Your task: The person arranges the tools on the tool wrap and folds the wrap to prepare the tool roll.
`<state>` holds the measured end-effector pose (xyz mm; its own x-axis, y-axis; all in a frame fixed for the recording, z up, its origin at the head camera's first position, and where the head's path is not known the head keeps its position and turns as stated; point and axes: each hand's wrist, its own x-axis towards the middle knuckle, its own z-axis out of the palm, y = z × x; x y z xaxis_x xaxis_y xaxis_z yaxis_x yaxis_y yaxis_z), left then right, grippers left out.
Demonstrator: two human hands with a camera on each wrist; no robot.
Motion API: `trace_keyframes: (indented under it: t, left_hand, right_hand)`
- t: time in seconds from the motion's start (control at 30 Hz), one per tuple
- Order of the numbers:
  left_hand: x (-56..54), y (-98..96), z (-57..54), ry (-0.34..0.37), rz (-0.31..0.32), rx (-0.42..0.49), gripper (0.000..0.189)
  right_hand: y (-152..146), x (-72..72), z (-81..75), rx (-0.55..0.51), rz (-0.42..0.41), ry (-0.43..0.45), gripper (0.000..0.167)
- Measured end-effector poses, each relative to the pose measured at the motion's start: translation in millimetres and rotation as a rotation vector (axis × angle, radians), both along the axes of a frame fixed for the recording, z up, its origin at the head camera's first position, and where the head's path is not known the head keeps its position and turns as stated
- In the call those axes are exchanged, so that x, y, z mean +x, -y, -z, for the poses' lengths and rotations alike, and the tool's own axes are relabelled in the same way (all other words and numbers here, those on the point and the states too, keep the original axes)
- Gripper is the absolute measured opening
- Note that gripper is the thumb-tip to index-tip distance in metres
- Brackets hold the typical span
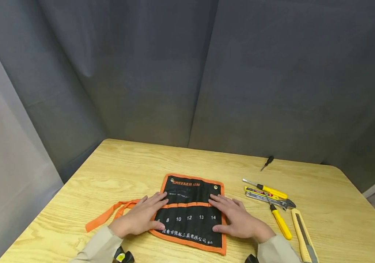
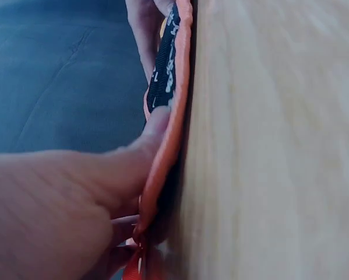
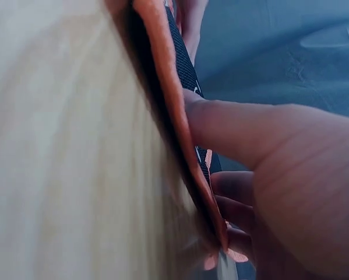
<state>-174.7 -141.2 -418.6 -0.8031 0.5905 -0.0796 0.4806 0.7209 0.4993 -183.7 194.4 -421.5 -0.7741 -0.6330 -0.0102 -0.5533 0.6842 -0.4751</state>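
A black tool pouch (image 1: 189,213) with orange trim, printed sizes and white lettering lies spread on the table. My left hand (image 1: 139,216) rests on its left side, fingers extended over the fabric and thumb on the lower part. On the right side rests my right hand (image 1: 237,218), its fingers also stretched out across the pouch. Both wrist views show a thumb on the pouch near its orange edge (image 2: 173,134); the edge (image 3: 183,116) stands slightly off the wood in places. Orange tie straps (image 1: 103,215) trail out beside the left hand.
Right of the pouch lie a yellow-handled flat screwdriver (image 1: 273,191), another yellow-handled screwdriver (image 1: 281,221), an adjustable wrench (image 1: 263,197), a yellow packet (image 1: 251,189) and a utility knife (image 1: 303,235). A small black screwdriver (image 1: 268,160) is near the table's (image 1: 131,157) back edge. Grey curtains hang behind.
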Motion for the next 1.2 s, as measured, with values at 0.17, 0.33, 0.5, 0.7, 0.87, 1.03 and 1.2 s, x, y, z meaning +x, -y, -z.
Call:
trace_keyframes:
  t: [0.17,0.33,0.5,0.7,0.87,1.03,1.2]
  left_hand:
    - [-6.9,-0.5,2.4,-0.099,-0.031,0.029,0.066]
    - [-13.4,-3.6,7.0,-0.253,-0.062,0.05,0.047]
    - [-15.3,-7.2,6.5,-0.325,-0.077,0.045,0.028]
    - [-9.7,-12.9,-1.0,-0.322,-0.05,-0.059,0.031]
    - [-4.3,-19.2,-6.3,-0.269,-0.017,-0.121,0.044]
    - [-4.2,-21.6,-9.5,-0.196,-0.033,-0.103,0.051]
    - [-8.3,-22.6,-11.1,-0.164,-0.025,-0.102,0.045]
  right_hand:
    - [-3,10.3,-2.2,0.021,0.006,-0.025,0.075]
    - [-5,23.2,-4.9,0.054,0.036,-0.029,0.073]
    - [-4,33.9,-7.6,0.112,0.055,-0.045,0.071]
    - [-3,42.8,-11.9,0.166,0.071,-0.052,0.064]
    - [-6,48.3,-13.2,0.184,0.072,-0.056,0.059]
    - [-4,52.8,-12.9,0.195,0.079,-0.003,0.059]
    - [0,56.5,-14.1,0.232,0.074,0.003,0.057]
